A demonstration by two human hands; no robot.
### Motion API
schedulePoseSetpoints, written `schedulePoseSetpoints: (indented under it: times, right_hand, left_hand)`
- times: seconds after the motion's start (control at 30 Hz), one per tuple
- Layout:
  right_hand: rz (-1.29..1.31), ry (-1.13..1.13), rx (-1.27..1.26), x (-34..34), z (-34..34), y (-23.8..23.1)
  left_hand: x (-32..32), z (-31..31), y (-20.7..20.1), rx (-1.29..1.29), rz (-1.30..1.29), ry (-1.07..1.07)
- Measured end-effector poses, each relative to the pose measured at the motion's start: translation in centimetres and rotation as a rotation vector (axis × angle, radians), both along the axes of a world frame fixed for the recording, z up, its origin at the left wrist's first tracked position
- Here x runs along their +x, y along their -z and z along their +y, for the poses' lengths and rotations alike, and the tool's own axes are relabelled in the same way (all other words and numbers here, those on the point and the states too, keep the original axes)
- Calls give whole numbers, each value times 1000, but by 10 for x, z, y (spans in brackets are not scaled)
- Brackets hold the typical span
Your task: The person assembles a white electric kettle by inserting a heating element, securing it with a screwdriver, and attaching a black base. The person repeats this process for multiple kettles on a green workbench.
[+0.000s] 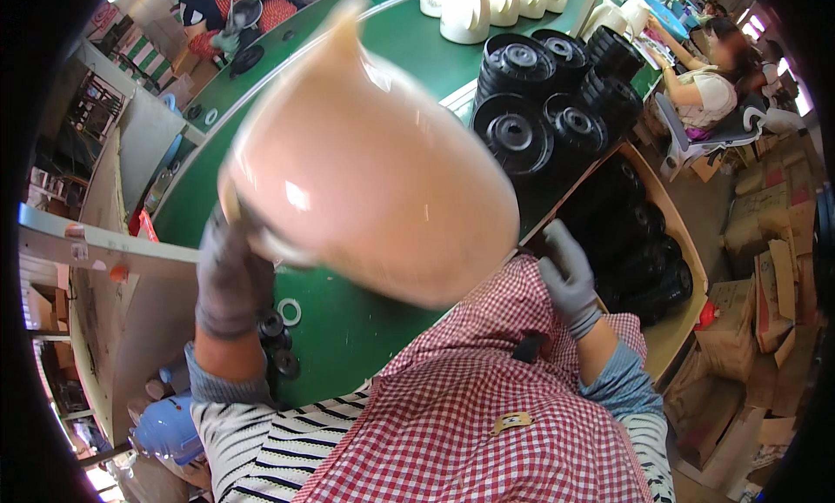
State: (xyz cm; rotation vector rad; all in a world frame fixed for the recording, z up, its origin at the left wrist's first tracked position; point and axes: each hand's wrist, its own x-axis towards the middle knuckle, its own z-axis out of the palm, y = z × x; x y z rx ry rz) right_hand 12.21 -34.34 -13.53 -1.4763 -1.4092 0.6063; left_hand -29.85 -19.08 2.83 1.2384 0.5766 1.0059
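A glossy cream-pink plastic kettle body (374, 172) is raised over the bench, tilted, its pointed spout at the top. My left hand (233, 272), in a grey glove, is closed round its handle on the left side; the fingers are partly hidden behind the handle and blurred. To the right of the kettle body, above my checked apron, is my right hand (570, 281), also gloved in grey. Its thumb and fingers are apart and it holds nothing. Below the kettle body, a white ring (290, 311) lies on the green bench (357, 346) beside small black round parts (283, 361).
Stacks of black round bases (513, 133) stand at the bench's right side. A large carton (687, 198) beside them holds more black parts. Cream kettle bodies (465, 17) line the far side. Co-workers sit at far left (200, 11) and right (709, 94). Brown boxes (731, 325) lie at right.
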Motion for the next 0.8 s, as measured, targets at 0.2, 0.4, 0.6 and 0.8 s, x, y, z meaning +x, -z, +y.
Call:
schedulePoseSetpoints:
  times: [0.2, 0.4, 0.6, 0.8]
  right_hand:
    - [-566, -241, -16, -42, -5, 43]
    - [-436, -214, 125, -30, 8, 46]
    - [-358, -228, 72, -17, 11, 49]
    - [-347, -211, 43, -17, 1, 70]
  left_hand:
    - [121, 211, 19, 111, -39, -146]
    - [274, 378, 116, -44, 218, -550]
    - [340, 474, 194, 988, 501, -1103]
    - [343, 545, 267, 864, 703, -940]
